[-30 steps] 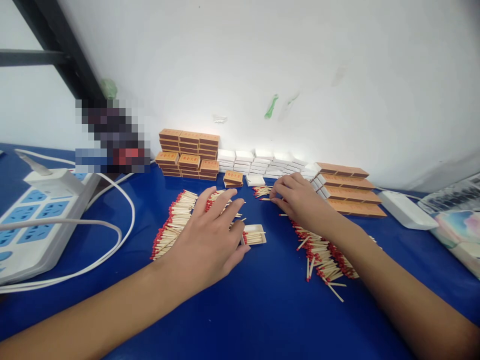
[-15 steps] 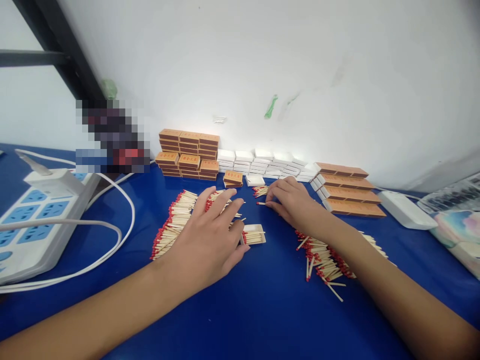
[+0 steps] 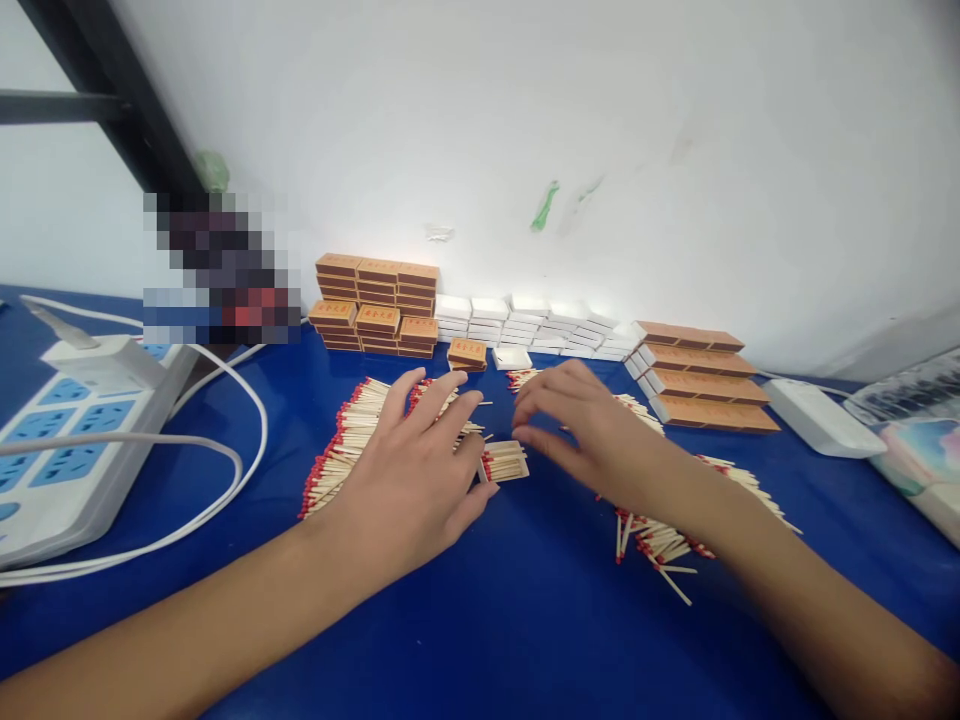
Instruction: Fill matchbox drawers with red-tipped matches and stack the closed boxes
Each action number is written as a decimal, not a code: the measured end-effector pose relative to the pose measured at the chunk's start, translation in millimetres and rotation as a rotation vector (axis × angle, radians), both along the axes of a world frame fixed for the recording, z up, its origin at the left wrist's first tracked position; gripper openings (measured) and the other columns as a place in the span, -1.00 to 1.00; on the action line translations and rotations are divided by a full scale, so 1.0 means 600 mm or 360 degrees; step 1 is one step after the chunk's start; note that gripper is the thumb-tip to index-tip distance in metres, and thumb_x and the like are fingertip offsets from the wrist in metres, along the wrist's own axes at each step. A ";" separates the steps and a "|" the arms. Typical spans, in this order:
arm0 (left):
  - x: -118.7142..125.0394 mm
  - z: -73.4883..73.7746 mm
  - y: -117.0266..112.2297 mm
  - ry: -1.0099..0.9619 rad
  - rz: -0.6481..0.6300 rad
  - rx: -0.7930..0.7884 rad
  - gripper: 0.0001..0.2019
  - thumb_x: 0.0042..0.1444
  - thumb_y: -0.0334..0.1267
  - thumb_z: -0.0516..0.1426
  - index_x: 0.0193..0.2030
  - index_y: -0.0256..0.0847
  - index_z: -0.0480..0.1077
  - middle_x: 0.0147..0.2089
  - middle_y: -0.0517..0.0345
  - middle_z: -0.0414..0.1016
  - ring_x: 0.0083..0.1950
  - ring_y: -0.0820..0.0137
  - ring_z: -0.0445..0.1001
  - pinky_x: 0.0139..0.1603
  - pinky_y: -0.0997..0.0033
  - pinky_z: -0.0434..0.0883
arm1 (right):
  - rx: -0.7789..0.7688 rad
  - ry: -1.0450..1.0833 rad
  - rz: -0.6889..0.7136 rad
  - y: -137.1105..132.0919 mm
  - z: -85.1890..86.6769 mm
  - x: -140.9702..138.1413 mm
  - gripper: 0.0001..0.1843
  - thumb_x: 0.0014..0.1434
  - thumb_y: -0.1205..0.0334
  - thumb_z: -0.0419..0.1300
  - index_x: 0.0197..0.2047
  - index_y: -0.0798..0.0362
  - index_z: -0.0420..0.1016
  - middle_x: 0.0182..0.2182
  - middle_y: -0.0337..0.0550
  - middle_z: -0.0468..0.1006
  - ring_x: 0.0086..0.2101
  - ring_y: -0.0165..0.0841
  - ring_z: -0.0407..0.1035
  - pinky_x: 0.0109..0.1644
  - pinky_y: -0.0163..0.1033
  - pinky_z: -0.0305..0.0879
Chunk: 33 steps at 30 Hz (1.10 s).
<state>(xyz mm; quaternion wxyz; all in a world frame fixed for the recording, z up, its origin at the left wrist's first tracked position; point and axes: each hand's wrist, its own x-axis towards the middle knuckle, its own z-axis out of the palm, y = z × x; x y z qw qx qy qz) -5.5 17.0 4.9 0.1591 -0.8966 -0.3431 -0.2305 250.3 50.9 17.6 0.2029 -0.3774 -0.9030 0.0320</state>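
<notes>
My left hand (image 3: 412, 470) lies flat and open on a heap of red-tipped matches (image 3: 341, 450), fingers spread, thumb beside a small white matchbox tray (image 3: 508, 462) that holds some matches. My right hand (image 3: 585, 430) hovers just right of the tray, slightly blurred, its fingers curled in towards the thumb; what they hold I cannot make out. A second heap of matches (image 3: 660, 535) lies under my right forearm. A few more matches (image 3: 521, 378) lie further back.
Along the wall stand stacked orange matchboxes (image 3: 375, 305), white trays (image 3: 525, 325) and orange sleeves (image 3: 705, 385). A power strip (image 3: 67, 440) with white cables (image 3: 225, 470) sits left on the blue table (image 3: 525, 620). A white adapter (image 3: 821, 415) lies right.
My right hand has come back from the small pile near the wall towards the tray. My left hand has stayed on the matches.
</notes>
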 end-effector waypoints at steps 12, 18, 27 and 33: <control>0.001 0.001 -0.001 0.0002 -0.0026 0.0009 -0.72 0.37 -0.06 0.29 -0.17 -0.25 0.67 0.29 -0.21 0.65 0.46 -0.17 0.46 0.50 -0.39 0.34 | 0.0252 -0.0173 -0.0268 0.080 -0.049 0.049 -0.92 0.46 0.26 0.22 -0.05 0.00 0.56 -0.08 0.09 0.60 -0.03 0.00 0.33 0.11 0.10 0.33; 0.000 0.002 -0.001 0.0002 -0.0022 -0.0001 -0.75 0.36 -0.08 0.29 -0.17 -0.23 0.67 0.28 -0.21 0.65 0.46 -0.16 0.46 0.49 -0.38 0.34 | 0.0241 -0.0204 -0.0255 0.084 -0.051 0.044 -0.83 0.51 0.27 0.13 -0.13 -0.01 0.53 -0.09 0.10 0.58 -0.04 -0.02 0.31 0.11 0.10 0.32; 0.000 -0.001 0.000 -0.0005 -0.0035 0.0003 -0.75 0.36 -0.07 0.30 -0.16 -0.22 0.67 0.28 -0.22 0.65 0.46 -0.17 0.45 0.50 -0.39 0.32 | 0.0238 -0.0161 -0.0245 0.089 -0.062 0.039 -0.82 0.50 0.27 0.11 -0.15 0.00 0.52 -0.11 0.11 0.56 -0.07 -0.01 0.29 0.10 0.13 0.34; 0.001 0.000 0.000 0.0003 -0.0034 -0.0003 -0.74 0.36 -0.08 0.30 -0.15 -0.25 0.68 0.29 -0.21 0.65 0.46 -0.17 0.46 0.49 -0.39 0.33 | 0.0286 -0.0164 -0.0283 0.092 -0.065 0.032 -0.83 0.51 0.26 0.13 -0.12 0.02 0.55 -0.09 0.11 0.57 -0.05 -0.01 0.28 0.11 0.12 0.33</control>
